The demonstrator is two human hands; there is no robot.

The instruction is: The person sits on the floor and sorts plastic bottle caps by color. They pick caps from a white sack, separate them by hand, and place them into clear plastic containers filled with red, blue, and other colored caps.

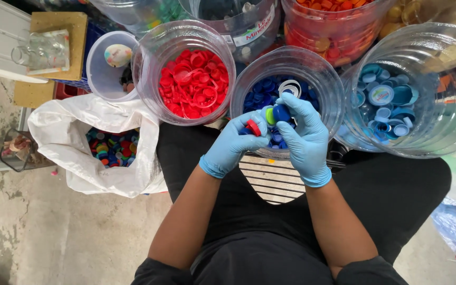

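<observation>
Left hand (231,145) holds red cap (253,127); right hand (306,134), blue cap (281,112).

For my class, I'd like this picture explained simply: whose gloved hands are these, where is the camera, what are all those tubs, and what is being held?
The single picture comes from a camera worn on a person's head, looking down at their own lap and hands. Both hands wear blue gloves. The left hand holds a red cap; the right hand holds a dark blue cap, with a green cap between the hands. Around them stand clear plastic tubs of bottle caps sorted by colour: a red tub, a dark blue tub directly under the hands, and a light blue tub. A white bag of mixed caps sits to the left.
</observation>
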